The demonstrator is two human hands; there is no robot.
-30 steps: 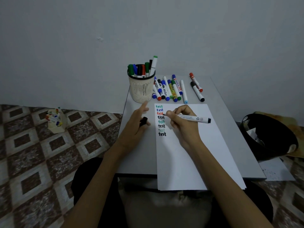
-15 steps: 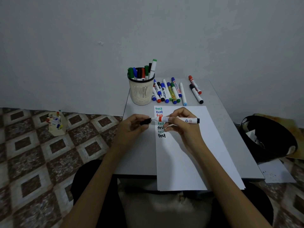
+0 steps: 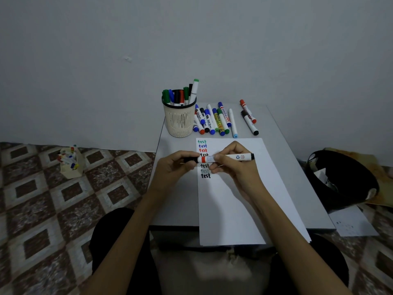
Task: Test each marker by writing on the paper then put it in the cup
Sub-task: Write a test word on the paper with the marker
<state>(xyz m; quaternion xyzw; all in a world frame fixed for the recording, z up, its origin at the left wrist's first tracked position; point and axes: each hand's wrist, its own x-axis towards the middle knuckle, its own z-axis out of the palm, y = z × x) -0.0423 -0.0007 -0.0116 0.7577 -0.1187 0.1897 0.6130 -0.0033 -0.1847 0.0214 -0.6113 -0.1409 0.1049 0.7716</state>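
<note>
Two hands meet on one marker (image 3: 225,158), held level just above the written column on the paper (image 3: 234,205). Left hand (image 3: 173,169) pinches the black cap (image 3: 190,159) at the marker's left end; right hand (image 3: 231,165) grips the white barrel near its middle, fingers curled round it, the black butt end sticking out to the right. Neither hand is loose. Cap appears seated or nearly so; the joint lies right at the left fingertips, so I cannot tell if it has clicked home.

Judged step: recapping after the test, cup next.

Risks:
- Cap only half on. It could drop off on the way, or inside the cup, and the tip would dry.
- If the tip is still partly bare, it hangs close over the "test" lines (image 3: 205,165); a dip of the hands would smear them.
- Cup (image 3: 179,122) stands at the table's far left, already crowded with upright markers. Pushing another in at an angle may jam, or nudge the light cup toward the table (image 3: 176,201) edge.
- Untested markers (image 3: 214,122) lie just right of the cup; a sweeping sleeve or wrist could roll them.
</note>
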